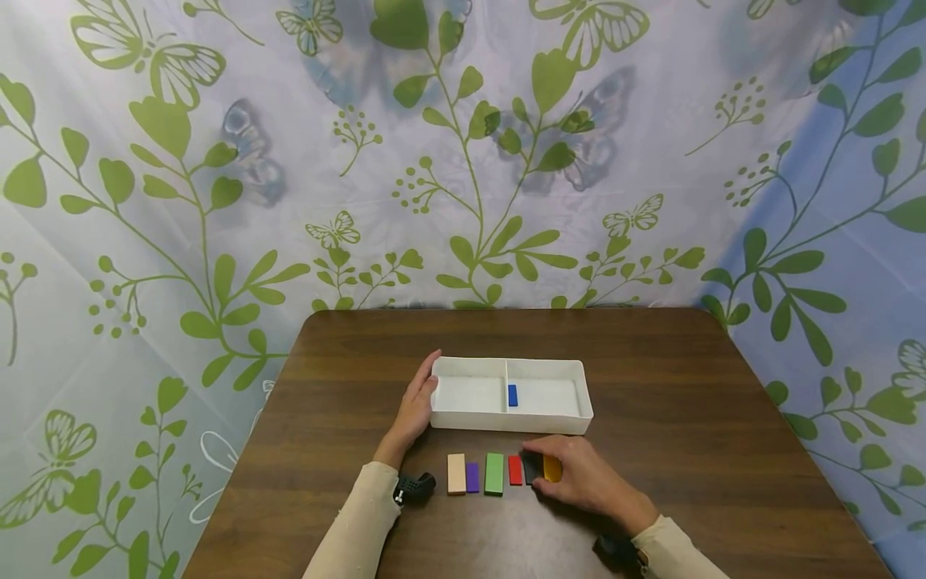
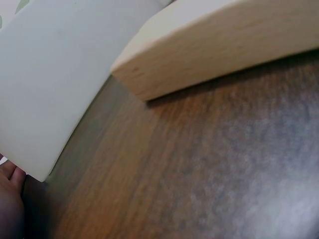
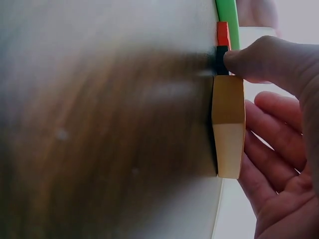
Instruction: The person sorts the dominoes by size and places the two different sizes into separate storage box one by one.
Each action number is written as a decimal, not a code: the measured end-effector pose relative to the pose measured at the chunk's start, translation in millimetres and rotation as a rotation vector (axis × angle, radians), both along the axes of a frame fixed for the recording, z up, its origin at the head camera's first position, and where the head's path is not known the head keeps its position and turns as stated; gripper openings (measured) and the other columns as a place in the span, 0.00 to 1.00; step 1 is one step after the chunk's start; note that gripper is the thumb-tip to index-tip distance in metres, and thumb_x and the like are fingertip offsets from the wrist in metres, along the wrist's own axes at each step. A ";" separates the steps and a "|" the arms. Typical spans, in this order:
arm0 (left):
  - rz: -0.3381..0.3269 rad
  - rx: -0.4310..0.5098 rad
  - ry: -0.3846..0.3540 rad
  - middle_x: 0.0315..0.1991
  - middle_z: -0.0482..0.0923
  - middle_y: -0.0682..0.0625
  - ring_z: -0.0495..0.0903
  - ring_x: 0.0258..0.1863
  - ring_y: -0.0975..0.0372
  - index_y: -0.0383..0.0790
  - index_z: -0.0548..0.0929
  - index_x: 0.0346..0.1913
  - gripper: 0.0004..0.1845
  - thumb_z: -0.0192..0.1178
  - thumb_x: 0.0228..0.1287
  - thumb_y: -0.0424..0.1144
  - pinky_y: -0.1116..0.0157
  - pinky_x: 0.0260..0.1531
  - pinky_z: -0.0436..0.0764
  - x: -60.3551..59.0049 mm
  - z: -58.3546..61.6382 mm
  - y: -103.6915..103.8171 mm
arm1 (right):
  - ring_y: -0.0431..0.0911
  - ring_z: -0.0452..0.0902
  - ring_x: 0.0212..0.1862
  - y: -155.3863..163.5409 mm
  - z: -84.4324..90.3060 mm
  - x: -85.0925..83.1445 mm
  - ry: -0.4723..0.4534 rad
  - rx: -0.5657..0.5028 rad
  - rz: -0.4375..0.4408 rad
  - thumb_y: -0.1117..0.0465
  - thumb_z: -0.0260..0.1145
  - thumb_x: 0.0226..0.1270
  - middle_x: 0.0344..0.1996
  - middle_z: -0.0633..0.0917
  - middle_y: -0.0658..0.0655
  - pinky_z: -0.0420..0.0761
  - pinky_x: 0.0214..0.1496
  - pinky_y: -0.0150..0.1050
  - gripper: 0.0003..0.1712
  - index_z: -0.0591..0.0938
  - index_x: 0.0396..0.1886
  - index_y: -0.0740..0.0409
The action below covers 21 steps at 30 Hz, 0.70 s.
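Black block (image 1: 531, 467) sits pinched by the right hand (image 1: 582, 478); left hand (image 1: 415, 408) rests flat against the white tray (image 1: 550, 421).

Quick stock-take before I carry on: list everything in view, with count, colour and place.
table: 1, dark brown wood, under everything
tray: 1, white, two compartments, mid-table
blue block: 1, in the tray, right compartment beside the divider
beige block: 1, left end of the row in front of the tray
purple block: 1, next right
green block: 1, next right
red block: 1, next right
black block: 1, next right, under a fingertip
yellow block: 1, right end of the row
backdrop: 1, pale cloth with green leaves and butterflies
left hand: against the tray's left end
right hand: over the row's right end, touching the black block
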State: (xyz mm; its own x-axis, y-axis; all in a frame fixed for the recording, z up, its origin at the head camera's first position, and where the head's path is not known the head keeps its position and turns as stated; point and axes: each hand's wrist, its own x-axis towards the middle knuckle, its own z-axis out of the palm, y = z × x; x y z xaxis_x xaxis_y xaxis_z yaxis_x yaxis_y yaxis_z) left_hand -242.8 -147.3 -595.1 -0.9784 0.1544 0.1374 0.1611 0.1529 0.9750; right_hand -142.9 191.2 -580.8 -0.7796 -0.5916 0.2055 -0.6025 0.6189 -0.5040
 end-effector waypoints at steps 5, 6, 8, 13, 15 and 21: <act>0.003 -0.014 -0.005 0.89 0.55 0.47 0.50 0.90 0.47 0.45 0.62 0.88 0.28 0.38 0.92 0.35 0.37 0.87 0.47 0.8 -0.6 -0.1 | 0.42 0.87 0.54 0.1 0.1 0.5 0.033 0.006 0.006 0.57 0.85 0.61 0.58 0.92 0.47 0.90 0.59 0.47 0.31 0.89 0.65 0.53; 0.004 -0.016 -0.007 0.89 0.55 0.47 0.50 0.90 0.47 0.45 0.62 0.88 0.28 0.38 0.92 0.35 0.37 0.86 0.48 1.1 -0.6 -0.1 | 0.42 0.87 0.54 0.0 0.1 0.6 0.032 0.010 0.006 0.57 0.84 0.61 0.58 0.92 0.47 0.90 0.59 0.47 0.31 0.89 0.65 0.53; 0.007 -0.022 -0.006 0.89 0.55 0.48 0.51 0.89 0.48 0.46 0.62 0.88 0.28 0.38 0.92 0.36 0.37 0.86 0.48 1.3 -0.8 -0.1 | 0.42 0.88 0.54 -0.3 0.2 0.6 0.022 0.015 0.005 0.57 0.84 0.62 0.58 0.92 0.46 0.90 0.60 0.48 0.30 0.89 0.65 0.52; 0.005 -0.016 0.000 0.89 0.55 0.46 0.50 0.90 0.48 0.47 0.63 0.87 0.28 0.38 0.92 0.35 0.37 0.87 0.48 0.9 -1.3 -0.3 | 0.42 0.87 0.56 -1.7 -0.2 0.4 -0.011 0.032 0.001 0.57 0.84 0.63 0.60 0.91 0.47 0.89 0.62 0.50 0.31 0.88 0.67 0.52; 0.001 -0.009 0.004 0.89 0.54 0.46 0.49 0.90 0.47 0.46 0.63 0.87 0.28 0.38 0.91 0.35 0.38 0.87 0.47 0.6 -1.6 -0.5 | 0.42 0.87 0.56 -2.3 -0.4 0.5 -0.012 0.034 0.002 0.57 0.84 0.63 0.61 0.91 0.47 0.89 0.62 0.51 0.32 0.87 0.67 0.51; 0.000 -0.008 0.010 0.89 0.55 0.47 0.50 0.90 0.48 0.49 0.63 0.87 0.28 0.39 0.92 0.35 0.38 0.87 0.48 0.4 -2.4 -1.1 | 0.44 0.88 0.58 -3.8 -0.9 0.1 0.015 0.028 0.012 0.58 0.84 0.62 0.61 0.91 0.47 0.89 0.64 0.51 0.33 0.87 0.68 0.52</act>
